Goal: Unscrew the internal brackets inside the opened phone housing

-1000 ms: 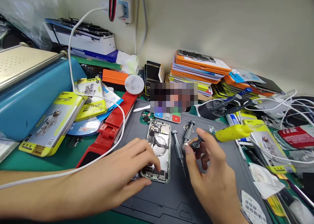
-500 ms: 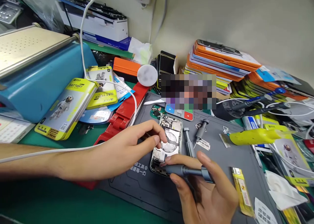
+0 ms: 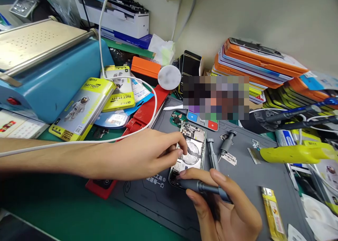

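Note:
An opened phone [image 3: 198, 133] lies on a dark grey work mat [image 3: 158, 209], its inner parts and a round coil showing. My left hand [image 3: 150, 154] reaches over its left side, thumb and bent index finger close together above the coil area; whatever is between them is hidden. My right hand [image 3: 232, 209] grips a dark grey screwdriver [image 3: 196, 185] at the phone's lower end. The screwdriver lies nearly level, and its tip cannot be made out. Right of the phone lie another grey screwdriver [image 3: 226, 144], a grey tool [image 3: 212, 154] and a razor blade [image 3: 229, 159].
A white cable [image 3: 155, 103] crosses over my left forearm. On the left stand a blue heating plate machine [image 3: 71, 75] and yellow battery boxes [image 3: 84, 107]. On the right are a yellow bottle [image 3: 287, 153], a black tool holder [image 3: 260, 119] and stacked orange boxes [image 3: 264, 63].
The whole view has shifted, so the scene sits further right in the picture. Both hands stay at the phone, the screwdriver still in my right hand, tilted slightly more.

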Available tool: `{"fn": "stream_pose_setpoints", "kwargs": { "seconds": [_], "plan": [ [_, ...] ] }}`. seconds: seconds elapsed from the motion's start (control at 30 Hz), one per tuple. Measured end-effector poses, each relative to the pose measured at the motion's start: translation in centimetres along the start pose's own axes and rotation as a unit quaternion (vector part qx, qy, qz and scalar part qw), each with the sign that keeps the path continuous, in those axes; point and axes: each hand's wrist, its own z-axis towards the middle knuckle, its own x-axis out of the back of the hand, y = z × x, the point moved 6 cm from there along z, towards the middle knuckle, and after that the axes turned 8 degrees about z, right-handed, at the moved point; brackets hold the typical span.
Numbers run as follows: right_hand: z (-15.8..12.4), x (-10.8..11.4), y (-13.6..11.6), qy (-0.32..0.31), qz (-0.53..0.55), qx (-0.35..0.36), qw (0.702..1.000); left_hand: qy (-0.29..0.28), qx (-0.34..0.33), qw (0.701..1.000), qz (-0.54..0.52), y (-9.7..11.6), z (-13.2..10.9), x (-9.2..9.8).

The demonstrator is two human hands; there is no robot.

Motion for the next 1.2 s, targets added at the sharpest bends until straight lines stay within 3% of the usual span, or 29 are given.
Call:
{"fn": "stream_pose_setpoints", "kwargs": {
  "seconds": [0.23, 0.47, 0.67, 0.73, 0.87, 1.07, 1.2],
  "plan": [
    [1.3, -0.4, -0.7, -0.038, 0.027, -0.012, 0.999, -0.024, -0.030, 0.998, 0.054, -0.1, 0.2, -0.5],
    [3.5, -1.1, -2.4, -0.108, -0.011, 0.059, 0.992, -0.022, -0.061, 0.995, 0.080, 0.0, 0.2, -0.7],
    [1.4, -1.3, -2.7, -0.044, -0.026, 0.140, 0.989, -0.012, -0.101, 0.992, 0.075, 0.3, -0.1, -0.8],
    [0.8, -1.1, -2.3, 0.003, -0.055, 0.129, 0.990, -0.022, -0.119, 0.990, 0.070, 0.6, -0.3, -0.8],
    [0.5, -1.0, -2.1, 0.017, -0.025, 0.152, 0.988, -0.051, -0.149, 0.985, 0.071, 1.3, -0.5, -0.9],
    [0.7, 0.3, -0.7, 0.064, 0.015, -0.013, 0.998, -0.054, -0.163, 0.979, 0.105, 1.6, -0.5, -1.1],
    [1.1, 0.9, -0.3, 0.089, 0.083, -0.070, 0.990, -0.046, -0.173, 0.978, 0.108, 1.1, -0.4, -1.2]
  ]
}}
